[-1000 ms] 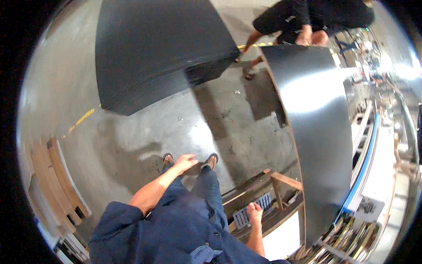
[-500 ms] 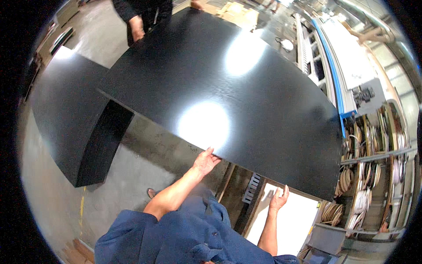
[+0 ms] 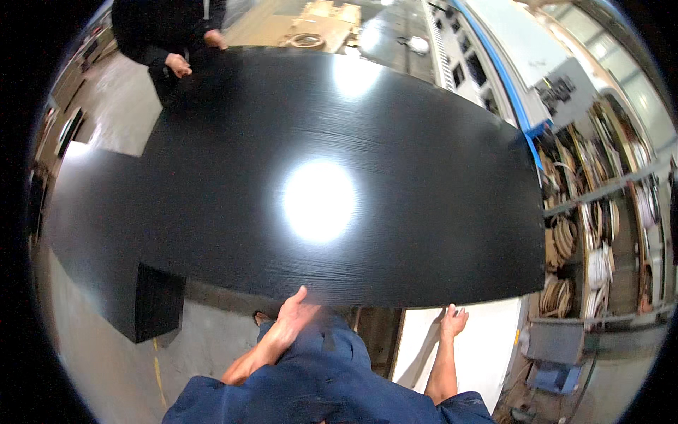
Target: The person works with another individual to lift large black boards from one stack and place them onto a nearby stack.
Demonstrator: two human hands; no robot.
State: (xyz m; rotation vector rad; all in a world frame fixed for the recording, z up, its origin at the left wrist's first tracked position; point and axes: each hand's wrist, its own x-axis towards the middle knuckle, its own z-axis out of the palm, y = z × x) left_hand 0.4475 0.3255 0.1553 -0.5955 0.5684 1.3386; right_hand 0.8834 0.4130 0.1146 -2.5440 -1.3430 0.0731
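A large black panel (image 3: 417,212) with a fine grain and bright light reflections fills the middle of the view. At its near edge my left hand (image 3: 293,314) holds it, thumb up at the rim and fingers partly blurred and hidden below. Farther right, my right hand (image 3: 454,322) grips the same edge with its fingertips. Across the panel, a co-worker in dark clothes has one hand (image 3: 215,39) at the far left corner and the other hand (image 3: 179,65) beside the panel's left edge.
Left of the panel stands a stack of black boards (image 3: 92,226). A white surface (image 3: 487,332) lies under the near right part. Beyond are a long machine with a blue rail (image 3: 494,56) and wooden pieces (image 3: 325,21). Racks of coiled edging strips (image 3: 558,297) stand at right.
The panel has turned so its near edge lies more squarely in front of me. My left hand has moved left and down along that edge. The co-worker's hands appear farther left.
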